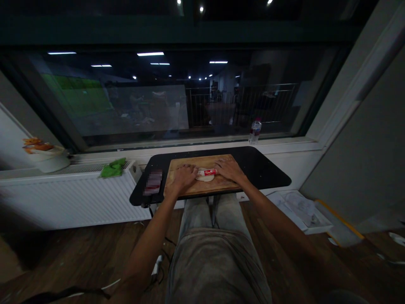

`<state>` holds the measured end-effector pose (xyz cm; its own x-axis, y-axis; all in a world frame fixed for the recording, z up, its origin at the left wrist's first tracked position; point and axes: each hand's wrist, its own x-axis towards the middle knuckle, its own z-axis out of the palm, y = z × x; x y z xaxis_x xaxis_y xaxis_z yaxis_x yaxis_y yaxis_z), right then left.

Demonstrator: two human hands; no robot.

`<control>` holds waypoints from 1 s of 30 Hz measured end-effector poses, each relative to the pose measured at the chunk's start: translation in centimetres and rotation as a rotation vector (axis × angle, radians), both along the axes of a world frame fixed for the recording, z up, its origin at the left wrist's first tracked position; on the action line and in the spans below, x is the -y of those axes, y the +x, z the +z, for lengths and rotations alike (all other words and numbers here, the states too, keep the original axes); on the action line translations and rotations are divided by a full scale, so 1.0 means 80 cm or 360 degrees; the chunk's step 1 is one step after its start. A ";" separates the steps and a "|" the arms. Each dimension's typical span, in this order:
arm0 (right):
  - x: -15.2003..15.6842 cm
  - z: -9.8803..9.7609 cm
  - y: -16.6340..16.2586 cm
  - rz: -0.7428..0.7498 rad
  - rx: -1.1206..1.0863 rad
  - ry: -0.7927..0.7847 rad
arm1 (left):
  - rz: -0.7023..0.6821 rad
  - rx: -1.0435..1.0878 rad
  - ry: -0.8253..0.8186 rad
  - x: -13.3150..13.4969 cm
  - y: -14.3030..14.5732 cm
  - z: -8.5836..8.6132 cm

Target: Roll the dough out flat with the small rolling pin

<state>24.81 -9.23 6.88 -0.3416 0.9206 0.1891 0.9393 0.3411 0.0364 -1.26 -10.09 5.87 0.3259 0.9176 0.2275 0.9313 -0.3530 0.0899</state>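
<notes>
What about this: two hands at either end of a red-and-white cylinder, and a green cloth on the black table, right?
Not quite: the head view shows the green cloth on the white radiator, not the black table. The left hand and right hand are at either end of the red-and-white cylinder.

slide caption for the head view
Left hand and right hand touch red-white cylinder over flat pale dough on wooden board.

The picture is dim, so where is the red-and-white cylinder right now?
In the head view, the red-and-white cylinder is near the middle of the wooden board, on the pale dough, between the left hand and right hand.
</notes>
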 end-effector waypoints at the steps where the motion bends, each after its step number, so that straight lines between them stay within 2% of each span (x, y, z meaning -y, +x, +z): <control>1: 0.006 0.001 -0.002 -0.0046 0.0015 0.0024 | 0.0029 0.0026 -0.0006 0.005 0.001 0.000; 5: 0.029 0.002 -0.009 -0.0219 -0.0067 0.0056 | 0.0095 0.0085 0.0023 0.018 0.005 -0.005; 13: 0.066 0.002 -0.021 -0.0399 -0.0035 0.0076 | 0.0133 0.0122 0.0148 0.034 0.008 -0.015; 20: 0.088 -0.008 -0.033 -0.0582 -0.0148 0.0130 | 0.0149 0.0097 0.0138 0.032 0.009 -0.012; 30: 0.116 -0.025 -0.052 -0.0676 -0.0247 0.0323 | 0.0043 0.0127 0.0225 0.019 0.004 -0.027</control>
<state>20.67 -18.50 4.89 0.1019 0.9118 0.3979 0.9934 -0.0723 -0.0887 -0.91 -11.58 3.70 0.2770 0.8828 0.3793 0.9326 -0.3420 0.1149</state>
